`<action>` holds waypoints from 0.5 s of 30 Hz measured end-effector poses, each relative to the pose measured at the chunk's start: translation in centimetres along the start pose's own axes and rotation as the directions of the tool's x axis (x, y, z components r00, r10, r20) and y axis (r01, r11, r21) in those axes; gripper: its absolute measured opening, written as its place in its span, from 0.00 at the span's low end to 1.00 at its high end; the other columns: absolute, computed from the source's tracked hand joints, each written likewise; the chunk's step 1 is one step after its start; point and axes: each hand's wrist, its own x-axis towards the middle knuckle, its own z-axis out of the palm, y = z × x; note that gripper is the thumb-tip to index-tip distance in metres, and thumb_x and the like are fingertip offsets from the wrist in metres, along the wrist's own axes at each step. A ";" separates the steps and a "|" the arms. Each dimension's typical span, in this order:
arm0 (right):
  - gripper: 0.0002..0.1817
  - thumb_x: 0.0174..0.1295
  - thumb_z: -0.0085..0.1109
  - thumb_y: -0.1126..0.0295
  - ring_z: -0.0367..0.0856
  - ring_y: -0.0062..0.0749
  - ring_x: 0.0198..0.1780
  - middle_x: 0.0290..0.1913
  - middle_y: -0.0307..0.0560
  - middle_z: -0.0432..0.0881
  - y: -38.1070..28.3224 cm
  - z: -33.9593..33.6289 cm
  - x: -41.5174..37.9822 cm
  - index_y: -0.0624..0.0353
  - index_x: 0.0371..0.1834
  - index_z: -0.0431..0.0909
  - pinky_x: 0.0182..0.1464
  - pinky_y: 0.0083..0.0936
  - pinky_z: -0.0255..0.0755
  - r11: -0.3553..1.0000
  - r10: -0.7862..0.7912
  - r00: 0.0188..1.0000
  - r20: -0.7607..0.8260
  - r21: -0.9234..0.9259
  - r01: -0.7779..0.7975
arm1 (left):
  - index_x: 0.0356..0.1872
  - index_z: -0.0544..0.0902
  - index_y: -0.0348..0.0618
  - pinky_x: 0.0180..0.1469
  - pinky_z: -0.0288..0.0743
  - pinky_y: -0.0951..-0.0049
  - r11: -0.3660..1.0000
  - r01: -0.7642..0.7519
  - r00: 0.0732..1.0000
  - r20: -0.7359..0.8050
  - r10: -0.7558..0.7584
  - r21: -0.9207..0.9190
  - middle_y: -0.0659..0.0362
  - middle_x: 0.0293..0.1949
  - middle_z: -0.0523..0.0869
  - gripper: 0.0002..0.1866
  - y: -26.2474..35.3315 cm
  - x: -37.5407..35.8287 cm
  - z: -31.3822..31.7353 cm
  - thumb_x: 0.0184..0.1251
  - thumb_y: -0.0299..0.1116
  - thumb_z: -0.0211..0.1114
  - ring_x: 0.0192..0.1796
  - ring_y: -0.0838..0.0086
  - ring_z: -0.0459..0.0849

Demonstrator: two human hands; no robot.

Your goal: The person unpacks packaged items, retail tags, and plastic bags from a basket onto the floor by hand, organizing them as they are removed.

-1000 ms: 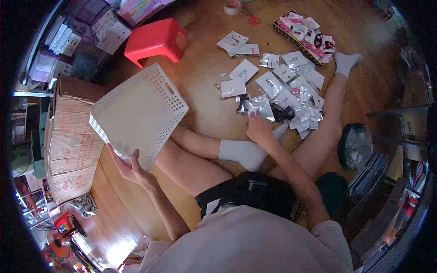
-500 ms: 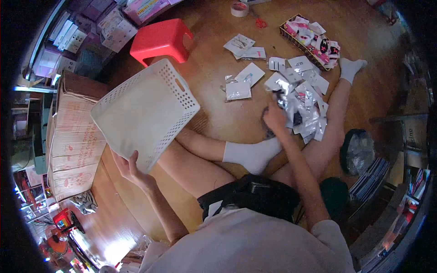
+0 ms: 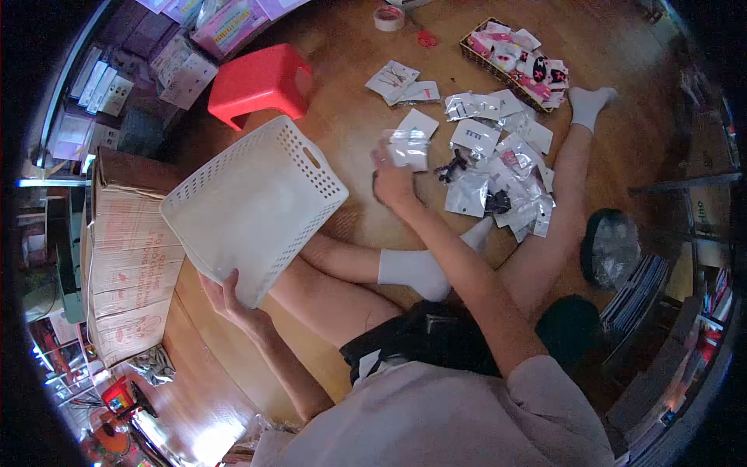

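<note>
My left hand (image 3: 229,300) grips the near corner of a white plastic basket (image 3: 249,198), thumb inside the rim. The basket is tilted, has perforated sides, and holds nothing I can see. Over the floor, my right hand (image 3: 395,180) is beside a small group of white-carded packets (image 3: 408,156). Its fingers look stretched out, partly blurred, with nothing visible in them. To the right lies a loose pile of clear packets (image 3: 517,167) with white cards, some holding dark items. Two more carded packets (image 3: 393,79) lie farther off.
A woven tray (image 3: 510,78) of pink, white and black items stands at the far right. A red stool (image 3: 261,82), a tape roll (image 3: 389,18) and red scissors (image 3: 426,39) are on the floor. A large cardboard box (image 3: 128,257) stands left. My legs frame the near floor.
My right hand has moved left from the packet pile to the smaller group. A dark item now shows at the pile's left edge. My left hand still grips the basket.
</note>
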 end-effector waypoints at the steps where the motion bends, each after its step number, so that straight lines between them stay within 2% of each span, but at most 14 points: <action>1: 0.29 0.52 0.49 0.74 0.72 0.55 0.58 0.69 0.53 0.61 0.9 -0.8 0.1 0.59 0.62 0.69 0.57 0.46 0.68 0.998 0.032 0.999 -0.042 -0.052 -0.034 | 0.63 0.66 0.30 0.63 0.62 0.64 1.000 -0.003 1.000 -0.014 0.003 0.001 0.50 0.57 0.73 0.36 0.1 -0.2 -0.1 0.49 0.34 0.58 0.61 0.62 0.70; 2: 0.28 0.51 0.49 0.74 0.72 0.55 0.59 0.69 0.54 0.63 1.9 -1.8 0.0 0.59 0.61 0.69 0.58 0.46 0.67 0.992 0.061 0.995 -0.083 -0.104 -0.069 | 0.63 0.65 0.30 0.63 0.62 0.64 1.000 0.003 1.000 -0.014 -0.003 0.015 0.50 0.57 0.73 0.36 0.1 -0.4 -0.2 0.49 0.34 0.58 0.61 0.62 0.70; 4: 0.27 0.59 0.48 0.66 0.66 0.51 0.65 0.69 0.56 0.62 6.0 -2.7 -0.2 0.58 0.64 0.66 0.61 0.49 0.61 0.974 0.223 0.975 0.017 0.026 -0.224 | 0.63 0.65 0.30 0.63 0.62 0.64 0.999 0.019 1.000 -0.014 -0.019 0.036 0.50 0.57 0.73 0.36 0.0 -0.6 -0.2 0.49 0.34 0.58 0.61 0.61 0.70; 5: 0.30 0.56 0.52 0.63 0.66 0.50 0.65 0.68 0.55 0.63 5.9 -6.3 -0.7 0.58 0.64 0.67 0.61 0.47 0.62 0.966 0.248 0.969 0.012 -0.084 -0.246 | 0.64 0.65 0.31 0.63 0.62 0.64 0.999 0.020 1.000 0.013 -0.020 0.038 0.50 0.57 0.73 0.36 -0.2 -0.5 -0.2 0.50 0.34 0.58 0.61 0.61 0.70; 7: 0.28 0.53 0.51 0.68 0.80 0.57 0.44 0.65 0.55 0.68 8.8 -8.9 -1.7 0.59 0.61 0.68 0.49 0.49 0.72 0.930 0.329 0.944 -0.009 -0.170 -0.326 | 0.64 0.64 0.31 0.63 0.62 0.65 0.999 0.023 0.997 0.076 -0.026 0.036 0.51 0.57 0.73 0.36 -1.2 -0.7 0.1 0.50 0.34 0.58 0.61 0.61 0.70; 9: 0.28 0.53 0.51 0.66 0.81 0.57 0.41 0.65 0.53 0.68 10.9 -11.5 -2.1 0.57 0.62 0.68 0.47 0.49 0.73 0.904 0.392 0.919 0.045 -0.202 -0.376 | 0.62 0.67 0.32 0.62 0.62 0.65 0.991 0.127 0.989 0.086 -0.123 -0.049 0.51 0.55 0.74 0.33 -5.4 -0.6 0.5 0.51 0.33 0.58 0.60 0.62 0.70; 10: 0.28 0.53 0.52 0.66 0.80 0.54 0.45 0.67 0.52 0.65 11.5 -12.2 -2.0 0.57 0.61 0.70 0.49 0.48 0.73 0.882 0.446 0.892 0.073 -0.203 -0.424 | 0.60 0.69 0.32 0.62 0.62 0.65 0.980 0.177 0.981 0.094 -0.168 -0.092 0.51 0.55 0.74 0.31 -6.3 -0.6 1.1 0.52 0.33 0.57 0.60 0.62 0.70; 12: 0.27 0.52 0.53 0.64 0.78 0.49 0.54 0.71 0.51 0.60 12.4 -13.2 -1.5 0.55 0.59 0.73 0.53 0.44 0.72 0.834 0.543 0.830 0.128 -0.201 -0.514 | 0.53 0.74 0.31 0.57 0.65 0.66 0.972 -0.013 0.963 0.265 -0.051 0.233 0.51 0.49 0.77 0.25 -6.6 -0.6 2.6 0.53 0.34 0.56 0.55 0.64 0.73; 15: 0.25 0.53 0.53 0.66 0.77 0.50 0.54 0.68 0.52 0.64 13.4 -12.8 -1.4 0.58 0.57 0.74 0.55 0.41 0.72 0.831 0.551 0.830 0.083 -0.138 -0.538 | 0.35 0.79 0.30 0.46 0.68 0.67 0.907 0.183 0.907 0.291 -0.304 0.378 0.51 0.36 0.81 0.15 -1.9 -1.7 8.0 0.54 0.34 0.54 0.41 0.67 0.76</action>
